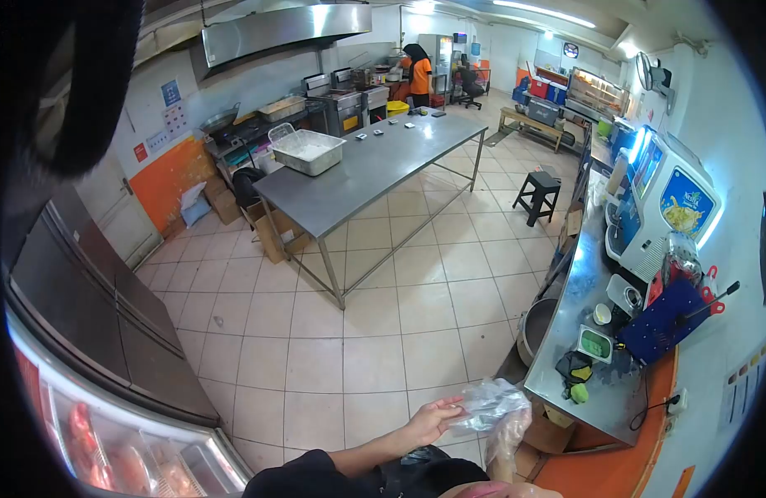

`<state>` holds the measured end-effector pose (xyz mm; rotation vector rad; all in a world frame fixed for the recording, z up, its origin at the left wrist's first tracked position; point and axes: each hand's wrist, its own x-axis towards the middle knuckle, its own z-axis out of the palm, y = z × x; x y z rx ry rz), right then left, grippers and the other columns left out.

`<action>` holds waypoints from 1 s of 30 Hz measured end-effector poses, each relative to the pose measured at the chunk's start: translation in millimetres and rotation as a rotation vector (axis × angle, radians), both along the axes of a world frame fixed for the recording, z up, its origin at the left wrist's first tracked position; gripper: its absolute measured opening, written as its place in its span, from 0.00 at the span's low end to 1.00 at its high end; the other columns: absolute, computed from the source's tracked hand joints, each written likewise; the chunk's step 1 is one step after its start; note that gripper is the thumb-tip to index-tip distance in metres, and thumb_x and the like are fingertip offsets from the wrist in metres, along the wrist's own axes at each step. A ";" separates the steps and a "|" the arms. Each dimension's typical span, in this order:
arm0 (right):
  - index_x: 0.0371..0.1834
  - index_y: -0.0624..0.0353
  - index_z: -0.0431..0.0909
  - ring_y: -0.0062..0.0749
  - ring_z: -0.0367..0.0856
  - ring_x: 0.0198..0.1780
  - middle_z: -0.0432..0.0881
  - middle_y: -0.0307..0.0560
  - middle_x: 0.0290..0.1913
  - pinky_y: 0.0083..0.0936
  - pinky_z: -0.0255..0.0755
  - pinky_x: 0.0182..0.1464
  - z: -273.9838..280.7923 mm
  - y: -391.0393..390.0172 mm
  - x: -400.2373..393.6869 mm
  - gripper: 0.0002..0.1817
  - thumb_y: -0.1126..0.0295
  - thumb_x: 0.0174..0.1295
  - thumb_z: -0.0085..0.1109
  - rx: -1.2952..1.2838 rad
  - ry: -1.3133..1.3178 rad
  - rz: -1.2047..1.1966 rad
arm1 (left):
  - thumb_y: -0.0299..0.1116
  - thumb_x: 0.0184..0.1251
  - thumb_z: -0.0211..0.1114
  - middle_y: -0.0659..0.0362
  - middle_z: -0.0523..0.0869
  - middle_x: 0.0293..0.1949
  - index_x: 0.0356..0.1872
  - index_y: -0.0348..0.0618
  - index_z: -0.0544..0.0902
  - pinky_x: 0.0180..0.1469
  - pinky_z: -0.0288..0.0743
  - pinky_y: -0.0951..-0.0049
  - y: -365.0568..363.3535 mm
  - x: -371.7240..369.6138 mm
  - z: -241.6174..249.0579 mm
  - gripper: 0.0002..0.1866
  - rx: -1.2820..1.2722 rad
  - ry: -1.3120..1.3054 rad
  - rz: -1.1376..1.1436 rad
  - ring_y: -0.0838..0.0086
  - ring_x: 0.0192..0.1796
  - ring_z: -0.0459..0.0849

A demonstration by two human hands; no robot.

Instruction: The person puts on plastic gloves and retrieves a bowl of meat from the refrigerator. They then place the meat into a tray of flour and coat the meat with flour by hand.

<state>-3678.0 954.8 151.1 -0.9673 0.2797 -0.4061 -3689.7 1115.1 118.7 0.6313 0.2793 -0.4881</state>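
Observation:
Near the bottom of the head view, my left hand [433,421] reaches in from the left, its fingers closed on the edge of a clear plastic bag [487,402]. My right hand [509,430] is inside or behind the clear plastic, which covers it down to the wrist, so its fingers cannot be made out. Both hands are over the tiled floor, just left of the steel counter's near end.
A steel table [383,170] holds a metal basket [308,153]. The right counter [578,290] carries a drink machine [661,207] and a green-filled tub [594,343]. A black stool [536,197], a lit freezer [125,448] and a distant person [418,75] are also in view.

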 end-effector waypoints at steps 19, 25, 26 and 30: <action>0.41 0.58 0.74 0.17 0.70 0.30 0.74 0.34 0.32 0.18 0.65 0.31 -12.8 6.1 4.6 0.09 0.64 0.68 0.53 -0.089 0.027 -0.034 | 0.30 0.70 0.59 0.57 0.82 0.43 0.45 0.39 0.78 0.56 0.75 0.67 -12.8 -19.5 -2.0 0.08 0.009 -0.002 0.065 0.72 0.47 0.81; 0.41 0.58 0.74 0.16 0.69 0.29 0.73 0.33 0.31 0.17 0.64 0.29 -24.0 10.8 -3.7 0.09 0.64 0.68 0.53 -0.114 0.045 -0.003 | 0.29 0.71 0.58 0.57 0.84 0.37 0.40 0.39 0.79 0.48 0.78 0.68 0.2 -9.2 12.6 0.06 0.048 0.140 0.273 0.71 0.39 0.83; 0.41 0.58 0.74 0.16 0.69 0.28 0.73 0.33 0.30 0.17 0.64 0.29 -26.0 10.7 -5.4 0.09 0.64 0.68 0.53 -0.127 0.060 0.014 | 0.30 0.71 0.57 0.58 0.84 0.35 0.40 0.37 0.79 0.44 0.79 0.70 2.3 -6.3 8.0 0.06 0.070 0.137 0.306 0.72 0.35 0.83; 0.43 0.60 0.75 0.19 0.72 0.24 0.75 0.39 0.34 0.17 0.66 0.25 -17.4 0.1 -11.0 0.09 0.67 0.66 0.54 -0.268 0.288 0.167 | 0.30 0.70 0.59 0.58 0.84 0.33 0.40 0.35 0.80 0.40 0.77 0.76 18.6 8.2 -8.2 0.07 0.147 -0.014 0.376 0.75 0.34 0.82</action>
